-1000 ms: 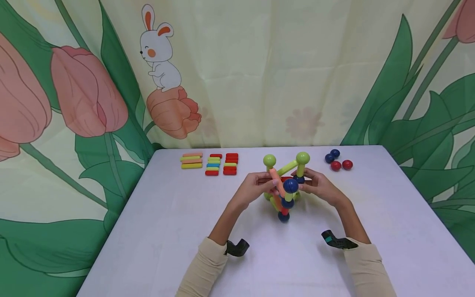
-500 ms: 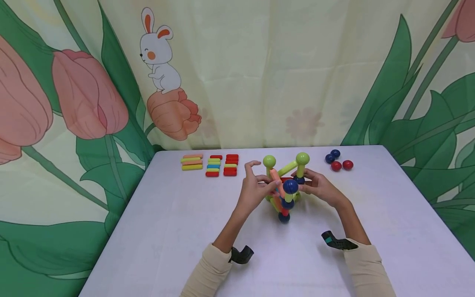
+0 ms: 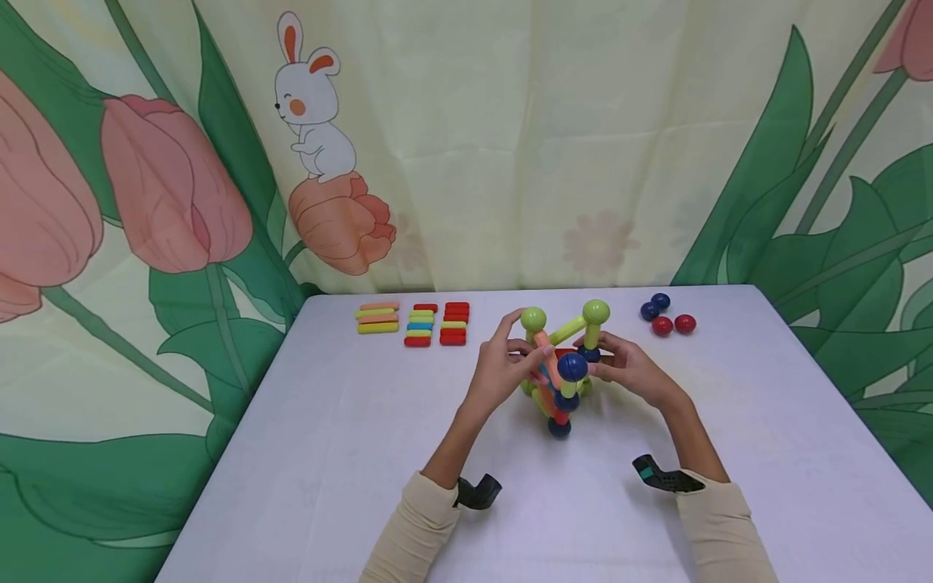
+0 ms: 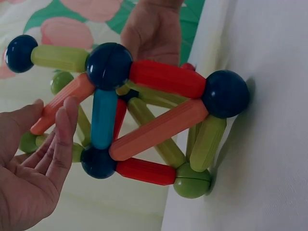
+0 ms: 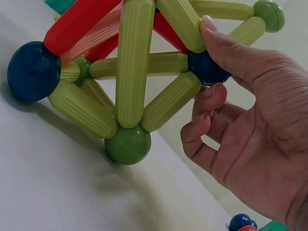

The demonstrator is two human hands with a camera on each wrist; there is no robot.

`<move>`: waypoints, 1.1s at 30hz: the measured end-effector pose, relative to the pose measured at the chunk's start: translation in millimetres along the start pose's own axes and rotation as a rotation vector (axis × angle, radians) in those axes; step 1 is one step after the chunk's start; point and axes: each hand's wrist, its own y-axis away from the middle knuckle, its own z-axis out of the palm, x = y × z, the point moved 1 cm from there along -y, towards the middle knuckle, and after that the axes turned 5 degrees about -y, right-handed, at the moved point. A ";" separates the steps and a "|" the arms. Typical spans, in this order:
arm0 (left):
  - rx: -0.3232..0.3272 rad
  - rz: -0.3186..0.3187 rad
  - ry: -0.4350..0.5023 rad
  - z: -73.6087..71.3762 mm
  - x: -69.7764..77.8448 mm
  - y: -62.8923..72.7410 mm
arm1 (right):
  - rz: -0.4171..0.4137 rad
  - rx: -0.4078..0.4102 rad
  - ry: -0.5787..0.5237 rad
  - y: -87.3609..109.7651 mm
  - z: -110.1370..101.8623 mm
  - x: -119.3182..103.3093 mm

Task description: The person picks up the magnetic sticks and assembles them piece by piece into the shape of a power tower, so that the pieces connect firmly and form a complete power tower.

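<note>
1. Left hand [image 3: 497,372]: compared with half a second ago, I see its raised forefinger brought across to the upper green ball [image 3: 534,318]; whether the tip presses there, I cannot tell.
2. Thumb and other fingers of the same hand stand close together, pinching the peach stick [image 4: 65,97] just below that ball.
3. Right hand [image 3: 632,371]: through my right wrist view, thumb and fingers stand narrow, gripping a dark blue ball [image 5: 208,69]; the thumb tip lies on the adjoining green stick [image 5: 182,21].
4. Ball-and-stick model [image 3: 572,367]: it stands between both hands, near the middle of the white table [image 3: 328,486].
5. Beyond it, I note three rows of loose sticks [image 3: 419,325] at left; two spare blue balls [image 3: 661,302] and two red balls [image 3: 685,324] lie at right.
</note>
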 end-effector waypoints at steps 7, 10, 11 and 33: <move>0.002 -0.002 -0.085 -7.3 -1.6 1.4 | -0.014 0.027 0.005 -0.5 -0.3 -1.8; 0.022 0.031 -0.152 -18.3 -5.3 1.4 | -0.012 0.027 0.002 -0.5 0.0 -2.4; 0.031 0.035 -0.169 -23.2 -7.5 1.0 | -0.011 0.030 0.003 -0.3 0.3 -2.6; 0.251 -0.546 -0.477 -190.7 -142.6 13.1 | 0.020 0.236 0.294 2.4 20.5 -12.2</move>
